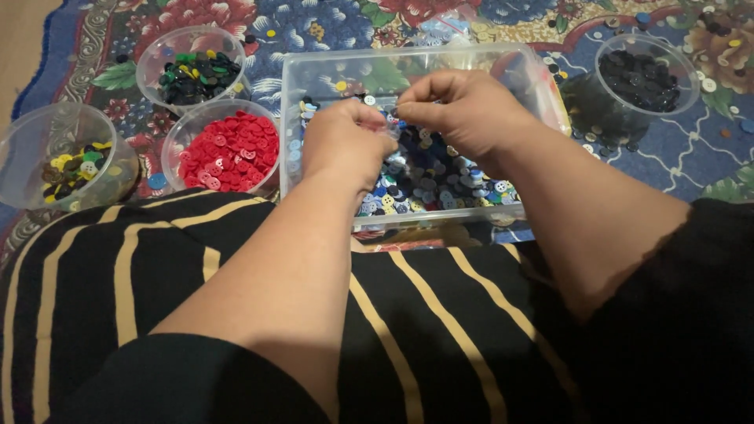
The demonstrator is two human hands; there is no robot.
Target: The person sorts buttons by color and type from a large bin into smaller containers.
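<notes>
Nearby, red-button bowl (228, 149), black-button tub (646, 74), hands over clear box (330, 71)

Both forearms are bare, the black sleeves (675, 330) ending above the elbows — loose, soft fabric. Across the lap lies a black garment (440, 330) with thin golden-yellow stripes — some curving.

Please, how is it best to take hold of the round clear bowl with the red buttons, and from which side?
Probably grip the bowl of red buttons by its bare clear rim, coming from above on its near-left side. The green-button bowl stands close behind it, the rectangular clear box is close on its right, and the left hand works there. It is open-topped and full, so keep it level.
</notes>
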